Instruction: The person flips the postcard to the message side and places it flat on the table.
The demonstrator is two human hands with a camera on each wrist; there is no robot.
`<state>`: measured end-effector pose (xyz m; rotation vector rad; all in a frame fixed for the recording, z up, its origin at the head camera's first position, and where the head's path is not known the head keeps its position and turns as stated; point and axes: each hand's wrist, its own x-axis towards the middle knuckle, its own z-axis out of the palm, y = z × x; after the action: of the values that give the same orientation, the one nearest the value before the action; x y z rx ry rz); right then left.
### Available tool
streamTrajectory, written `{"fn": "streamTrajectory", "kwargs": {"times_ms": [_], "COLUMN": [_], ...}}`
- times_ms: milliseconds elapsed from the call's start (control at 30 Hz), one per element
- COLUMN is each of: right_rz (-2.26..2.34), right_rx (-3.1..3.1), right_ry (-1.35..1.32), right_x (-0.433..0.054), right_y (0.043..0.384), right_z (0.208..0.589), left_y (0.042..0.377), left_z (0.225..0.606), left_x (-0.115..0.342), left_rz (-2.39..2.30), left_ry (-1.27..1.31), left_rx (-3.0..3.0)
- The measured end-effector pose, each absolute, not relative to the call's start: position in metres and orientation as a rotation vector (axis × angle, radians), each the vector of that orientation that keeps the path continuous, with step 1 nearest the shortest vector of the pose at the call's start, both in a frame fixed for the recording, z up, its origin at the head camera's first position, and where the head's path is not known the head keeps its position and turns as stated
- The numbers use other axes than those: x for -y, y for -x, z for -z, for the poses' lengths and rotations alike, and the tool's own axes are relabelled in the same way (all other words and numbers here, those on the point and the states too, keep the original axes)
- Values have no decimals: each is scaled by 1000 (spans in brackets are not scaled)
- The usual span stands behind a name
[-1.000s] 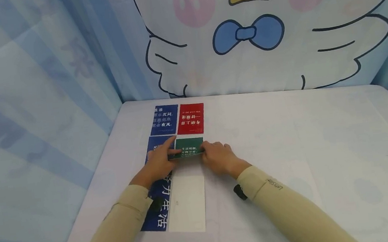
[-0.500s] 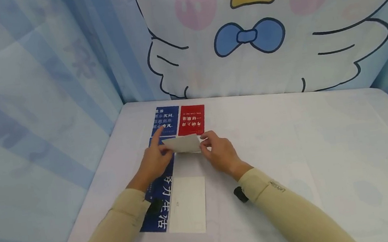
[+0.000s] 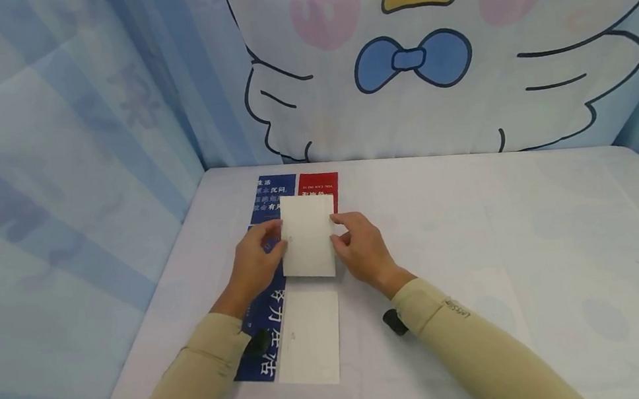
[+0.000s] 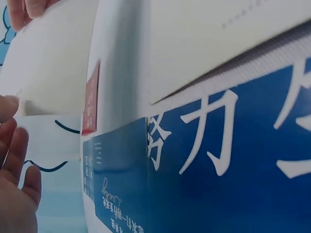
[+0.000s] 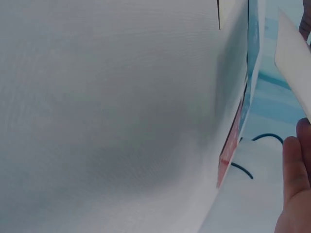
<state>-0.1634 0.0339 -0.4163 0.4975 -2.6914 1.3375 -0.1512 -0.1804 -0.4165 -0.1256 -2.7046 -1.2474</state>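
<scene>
A postcard (image 3: 308,237) is held up with its plain cream side showing in the head view. My left hand (image 3: 256,259) pinches its left edge between thumb and fingers. On the opposite edge, the thumb and fingers of my right hand (image 3: 366,247) grip it likewise. The raised postcard (image 4: 56,58) also shows in the left wrist view, and part of the postcard (image 5: 294,65) at the right of the right wrist view. It overlaps the lower part of a red card (image 3: 320,183) in the head view; its printed green face is hidden.
Blue cards with white lettering run down the left, including a far blue card (image 3: 271,192) and a near blue card (image 3: 257,357). Beside the near one lies a cream card (image 3: 311,340), face down. White cloth covers the table (image 3: 513,269); a patterned curtain (image 3: 416,108) hangs behind.
The green-faced postcard has been lifted and turned over, so its cream back now shows. Both hands have stayed at its sides and shifted their fingers along the edges.
</scene>
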Motion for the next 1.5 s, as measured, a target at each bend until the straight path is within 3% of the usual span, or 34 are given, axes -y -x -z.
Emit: {"fn": "streamTrajectory", "kwargs": {"times_ms": [1500], "right_rz": [-1121], "right_rx": [3138], "right_ry": [-403], "right_x": [-24], "right_y": [174], "right_z": [430], "left_y": [171], "left_z": [436], "left_x": [180], "left_rz": [863], "left_ry": [72], "left_rx": [3243]}}
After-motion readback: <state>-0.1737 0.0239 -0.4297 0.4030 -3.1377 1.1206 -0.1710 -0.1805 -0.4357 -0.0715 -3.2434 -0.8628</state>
